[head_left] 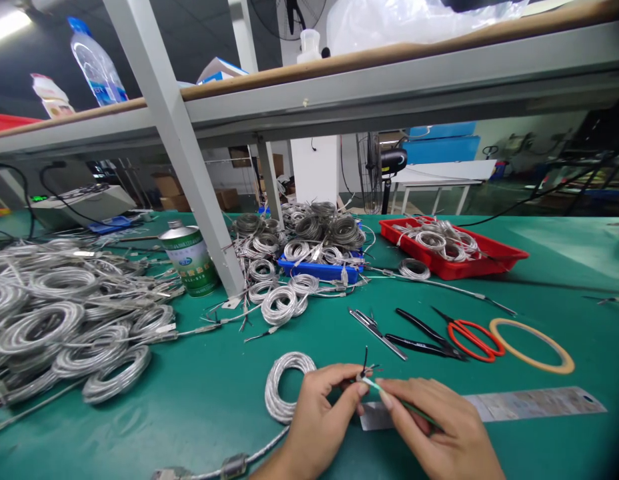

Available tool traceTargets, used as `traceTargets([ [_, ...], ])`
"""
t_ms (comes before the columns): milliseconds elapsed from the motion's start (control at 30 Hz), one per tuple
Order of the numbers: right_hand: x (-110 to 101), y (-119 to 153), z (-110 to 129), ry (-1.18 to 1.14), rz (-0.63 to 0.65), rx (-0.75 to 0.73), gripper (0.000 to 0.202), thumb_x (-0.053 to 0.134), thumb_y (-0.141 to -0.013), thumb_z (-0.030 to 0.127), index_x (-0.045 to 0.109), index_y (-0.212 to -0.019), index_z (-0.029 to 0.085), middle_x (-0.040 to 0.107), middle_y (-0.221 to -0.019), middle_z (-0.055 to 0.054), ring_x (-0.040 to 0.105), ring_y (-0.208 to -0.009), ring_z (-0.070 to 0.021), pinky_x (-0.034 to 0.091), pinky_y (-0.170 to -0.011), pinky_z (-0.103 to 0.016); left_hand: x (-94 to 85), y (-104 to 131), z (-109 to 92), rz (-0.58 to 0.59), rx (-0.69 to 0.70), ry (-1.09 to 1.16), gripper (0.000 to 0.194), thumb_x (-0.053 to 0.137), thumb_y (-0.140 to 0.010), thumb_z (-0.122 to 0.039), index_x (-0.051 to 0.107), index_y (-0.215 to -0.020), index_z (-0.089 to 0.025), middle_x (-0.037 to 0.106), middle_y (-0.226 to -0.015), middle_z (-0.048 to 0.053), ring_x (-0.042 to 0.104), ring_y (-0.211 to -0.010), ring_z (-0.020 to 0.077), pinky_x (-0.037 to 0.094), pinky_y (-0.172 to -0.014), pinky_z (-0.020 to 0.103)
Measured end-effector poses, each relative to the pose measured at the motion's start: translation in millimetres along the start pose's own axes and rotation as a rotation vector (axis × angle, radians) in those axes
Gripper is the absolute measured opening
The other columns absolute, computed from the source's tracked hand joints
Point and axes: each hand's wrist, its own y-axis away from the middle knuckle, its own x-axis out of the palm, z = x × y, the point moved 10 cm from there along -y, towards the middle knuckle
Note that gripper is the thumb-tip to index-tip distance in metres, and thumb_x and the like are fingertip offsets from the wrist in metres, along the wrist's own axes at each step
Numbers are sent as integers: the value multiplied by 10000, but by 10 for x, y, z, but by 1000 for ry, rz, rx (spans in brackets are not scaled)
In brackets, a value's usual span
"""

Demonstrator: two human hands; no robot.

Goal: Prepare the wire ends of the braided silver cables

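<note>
Pinching the cable end between thumb and index of the left hand; right hand pinches a thin green stick, tip at that end. Cable end is near the left end of the ruler. Wires already out and splayed, reads as partway; can't tell what's left here or on the piled coils. Both hands angled inward, fingertips close together

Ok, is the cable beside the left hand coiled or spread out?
Mostly coiled: the cable lies in a ring of silver loops beside the left hand, with a straighter length and plug showing below.
</note>
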Motion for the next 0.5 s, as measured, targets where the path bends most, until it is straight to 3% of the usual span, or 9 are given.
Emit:
traceTargets([
  [133,16,-37,3,-4,57,-62,187,513,-816,195,650,-942,204,611,-581,-3,522,-473,-137,410,-456,-261,6,-4,-17,28,-11,-36,183,572,-783,-240,691,-867,-128,663,-733,63,499,-508,101,423,-508,203],
  [300,49,-55,6,-13,92,-105,175,487,-825,148,625,-927,184,635,-693,-39,561,-596,-161,443,-524,-276,40,2,-68,55,3,-103,144,568,-785,-231,685,-788,-147,646,-664,30,465,-498,92,384,-486,187],
  [500,12,-29,80,-52,35,-160,218,486,-812,104,604,-972,194,633,-697,-38,552,-585,-153,442,-501,-262,29,26,-84,10,-14,-85,65,597,-740,-180,636,-724,-129,579,-586,-1,468,-475,87,380,-467,184],
])
